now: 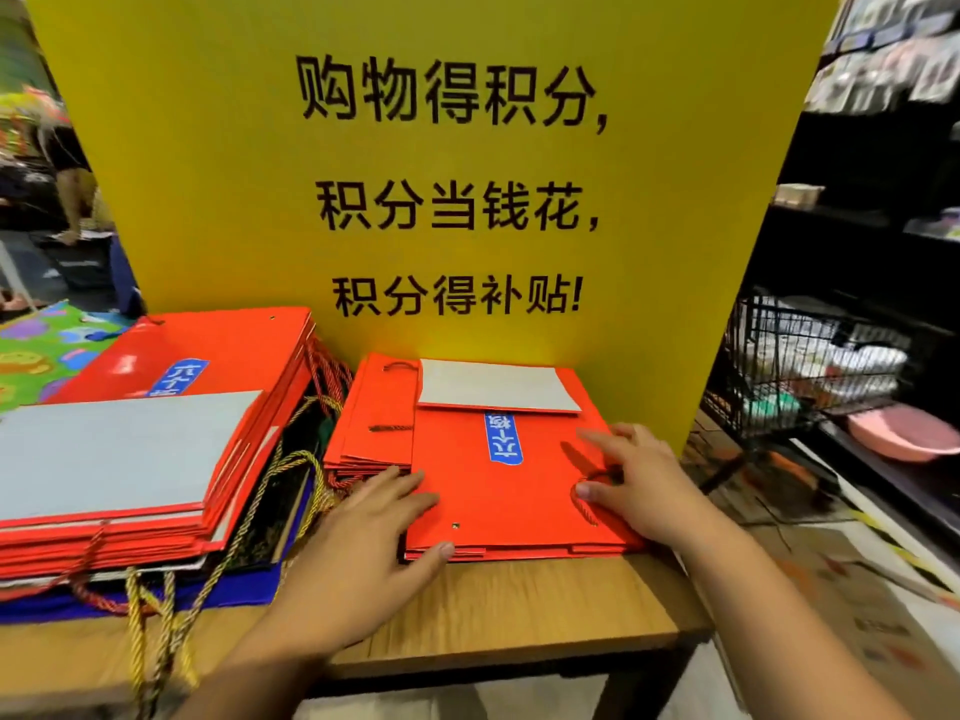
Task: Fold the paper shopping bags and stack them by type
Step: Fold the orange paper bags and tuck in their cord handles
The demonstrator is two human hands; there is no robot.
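Wood table (519, 605), dark frame. Left: tall bag stack (130, 459), blue bags (234, 589) at the bottom on the wood, red above. Right, apart: low red stack (467, 485), far edge by yellow board (208, 174).

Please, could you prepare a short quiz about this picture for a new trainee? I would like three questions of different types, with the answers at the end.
1. True or false: the left hand and the right hand both rest on the smaller red stack of bags.
2. Where does the larger red stack lie? A. to the left of the smaller one; B. to its right; C. in a wire basket.
3. Fill in the word: the board that stands behind both stacks is ____ in colour.

Key: 1 true; 2 A; 3 yellow.
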